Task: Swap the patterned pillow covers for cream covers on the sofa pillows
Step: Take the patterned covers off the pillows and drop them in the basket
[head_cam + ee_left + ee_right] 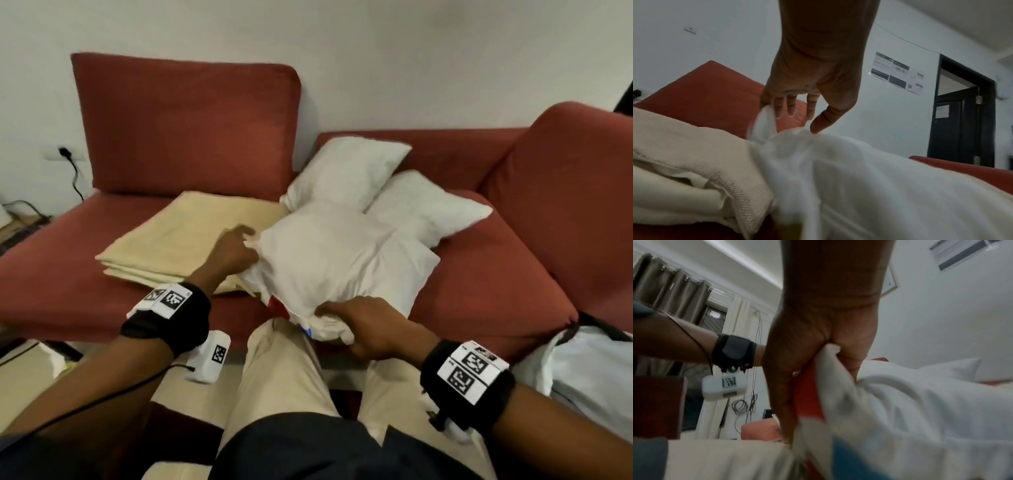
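A bare white pillow lies on the red sofa in front of me. My left hand is at its left corner. In the left wrist view the left hand has loose fingers, the thumb tip touches the pillow, and a corner flap stands against the outer fingers. My right hand grips bunched cloth of the patterned cover at the pillow's near edge. Red and blue patches of the cover show under the right hand. Folded cream covers are stacked left of the pillow.
Two more bare white pillows lean at the back of the seat. A red back cushion stands behind the cream stack. My knee is against the sofa front. A white bag sits at the right, a wall socket at the left.
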Available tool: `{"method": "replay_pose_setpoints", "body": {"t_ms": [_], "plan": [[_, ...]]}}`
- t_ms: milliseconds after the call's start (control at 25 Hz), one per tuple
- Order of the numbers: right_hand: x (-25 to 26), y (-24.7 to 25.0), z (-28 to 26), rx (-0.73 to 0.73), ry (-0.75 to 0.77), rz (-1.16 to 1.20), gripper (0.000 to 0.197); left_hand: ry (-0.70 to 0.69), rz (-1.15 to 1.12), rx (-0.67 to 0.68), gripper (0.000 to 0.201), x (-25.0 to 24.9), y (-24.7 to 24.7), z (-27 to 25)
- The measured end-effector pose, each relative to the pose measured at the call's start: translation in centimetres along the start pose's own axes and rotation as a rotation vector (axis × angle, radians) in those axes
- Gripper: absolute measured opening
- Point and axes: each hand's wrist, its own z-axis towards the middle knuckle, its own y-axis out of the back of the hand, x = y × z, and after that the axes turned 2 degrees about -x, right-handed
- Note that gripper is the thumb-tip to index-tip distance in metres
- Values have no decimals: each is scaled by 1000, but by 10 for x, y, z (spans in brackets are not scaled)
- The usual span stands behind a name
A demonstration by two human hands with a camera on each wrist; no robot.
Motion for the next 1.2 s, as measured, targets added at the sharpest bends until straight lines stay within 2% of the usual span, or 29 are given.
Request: {"method": "replay_pose_setpoints", "body": {"t_ms": [80,160,240,360,440,520,680,840,1000,1200], "plan": [[10,-2,-1,68,47,199,60,-114,145,-32,60,-8,-8,-5],[8,-5,3,20,31,318,56,-269,140,15,56,-29,-22,-14],[-7,1,9,-89,-26,319,50,-439,108,173,38,-54,-42,-20],[-27,10,10,-145,-24,238,45,-580,156,420,31,-71,-76,-28],[-36,9,15,-161,53,179,40,-585,134,471,30,-63,-88,-28],[-38,10,19,-152,94,173,32,-578,87,525,40,-53,-90,-30],[-29,-3,18,-112,193,167,19,-674,266,641,86,-48,-78,-39],[-18,-10,15,-98,221,118,15,-700,513,646,117,-43,-72,-46],[-18,-7,13,-103,217,118,13,-696,603,675,119,-39,-72,-49],[-17,-5,8,-74,216,132,8,-706,593,696,103,-39,-72,-53]]}}
